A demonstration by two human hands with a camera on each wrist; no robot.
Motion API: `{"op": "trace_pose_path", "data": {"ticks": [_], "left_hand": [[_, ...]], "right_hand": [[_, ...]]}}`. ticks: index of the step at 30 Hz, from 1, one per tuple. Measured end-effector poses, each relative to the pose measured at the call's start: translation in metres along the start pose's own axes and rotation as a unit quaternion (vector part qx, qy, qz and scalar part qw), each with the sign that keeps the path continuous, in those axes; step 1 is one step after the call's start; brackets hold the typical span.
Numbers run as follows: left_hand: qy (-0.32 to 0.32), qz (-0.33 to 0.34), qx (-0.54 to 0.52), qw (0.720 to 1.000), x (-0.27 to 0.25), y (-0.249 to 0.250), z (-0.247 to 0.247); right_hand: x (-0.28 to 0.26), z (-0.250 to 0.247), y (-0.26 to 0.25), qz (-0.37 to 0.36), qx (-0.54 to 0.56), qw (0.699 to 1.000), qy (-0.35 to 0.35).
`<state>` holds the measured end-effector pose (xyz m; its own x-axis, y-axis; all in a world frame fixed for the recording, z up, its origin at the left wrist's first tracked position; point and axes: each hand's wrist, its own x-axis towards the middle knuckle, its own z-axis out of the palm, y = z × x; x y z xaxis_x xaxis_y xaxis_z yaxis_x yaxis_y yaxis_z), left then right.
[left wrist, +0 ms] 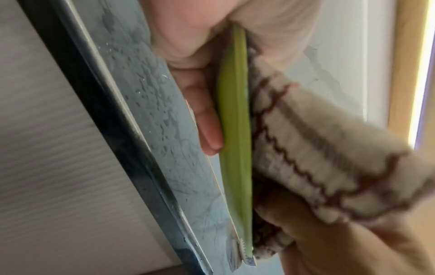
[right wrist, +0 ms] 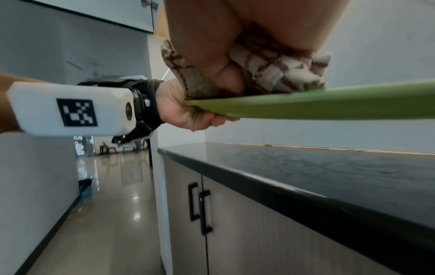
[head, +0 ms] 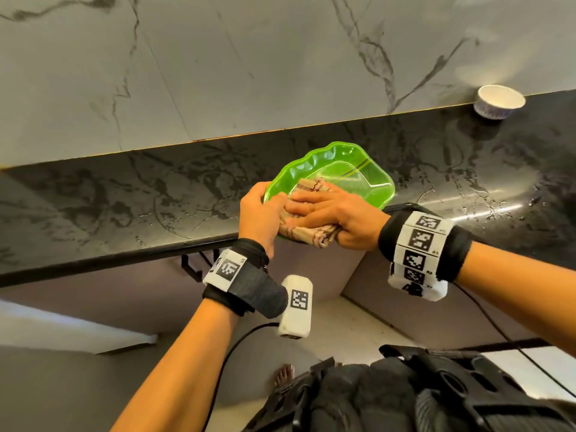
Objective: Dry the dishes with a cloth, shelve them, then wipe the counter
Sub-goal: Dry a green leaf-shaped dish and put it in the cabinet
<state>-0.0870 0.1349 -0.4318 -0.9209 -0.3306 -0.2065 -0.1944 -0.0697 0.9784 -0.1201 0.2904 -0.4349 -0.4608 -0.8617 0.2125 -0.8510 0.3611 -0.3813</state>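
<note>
Black marble tabletop (head: 124, 194) runs beneath a pale veined wall, its surface streaked with water. Held just above its front edge is a green dish (head: 336, 173), translucent and scallop-rimmed, clear of the stone as the right wrist view shows.

The left hand (head: 260, 213) takes the dish by its near-left rim, thumb on top and fingers curled beneath, which leaves the hollow free for wiping. That grip is a firm pinch on the rim, seemingly meant to steady the dish against the rubbing.

The right hand (head: 333, 213) presses a bunched cloth (head: 311, 188), beige with dark red lines, onto the near rim and into the hollow. Its fingers lie fairly flat across the top, while the thumb wraps under the folds at the dish's edge, so this grip clasps the cloth and pushes it down at once.

A small white bowl (head: 500, 101) stands at the back right against the wall, well apart from the hands. I judge it waits its turn; shelving and wiping the tabletop lie ahead.
</note>
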Motion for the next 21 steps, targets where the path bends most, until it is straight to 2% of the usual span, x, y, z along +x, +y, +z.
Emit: {"op": "trace_pose_path", "data": {"ticks": [2, 5, 10, 14, 16, 17, 18, 19, 20, 21], "left_hand": [[-0.005, -0.003, 0.005, 1.0, 0.0, 0.0, 0.004], [-0.011, -0.005, 0.002, 1.0, -0.002, -0.001, 0.007], [-0.031, 0.004, -0.002, 1.0, -0.007, 0.006, 0.006], [-0.038, 0.012, 0.018, 0.999, -0.004, 0.009, 0.002], [-0.033, 0.02, 0.031, 0.999, -0.002, 0.011, 0.0], [-0.031, 0.033, 0.044, 0.998, -0.001, 0.013, 0.0], [-0.031, 0.046, 0.058, 0.997, 0.0, 0.015, 0.0], [-0.035, 0.056, 0.071, 0.995, 0.001, 0.019, 0.0], [-0.04, 0.065, 0.081, 0.994, 0.002, 0.022, 0.001], [-0.047, 0.074, 0.091, 0.992, 0.003, 0.025, 0.003]], "right_hand": [[-0.006, -0.005, 0.008, -0.047, -0.056, 0.997, -0.003], [-0.017, -0.013, 0.018, -0.076, -0.081, 0.994, -0.004], [-0.051, -0.026, 0.06, -0.052, -0.069, 0.996, -0.034], [-0.065, -0.049, 0.082, -0.021, -0.082, 0.996, -0.013], [-0.064, -0.061, 0.089, 0.006, -0.095, 0.995, 0.035], [-0.064, -0.069, 0.089, 0.061, -0.081, 0.992, 0.08], [-0.061, -0.077, 0.089, 0.126, -0.061, 0.979, 0.147], [-0.057, -0.086, 0.09, 0.178, -0.053, 0.954, 0.235], [-0.053, -0.091, 0.09, 0.203, -0.04, 0.93, 0.305], [-0.045, -0.093, 0.086, 0.202, -0.026, 0.916, 0.346]]}}
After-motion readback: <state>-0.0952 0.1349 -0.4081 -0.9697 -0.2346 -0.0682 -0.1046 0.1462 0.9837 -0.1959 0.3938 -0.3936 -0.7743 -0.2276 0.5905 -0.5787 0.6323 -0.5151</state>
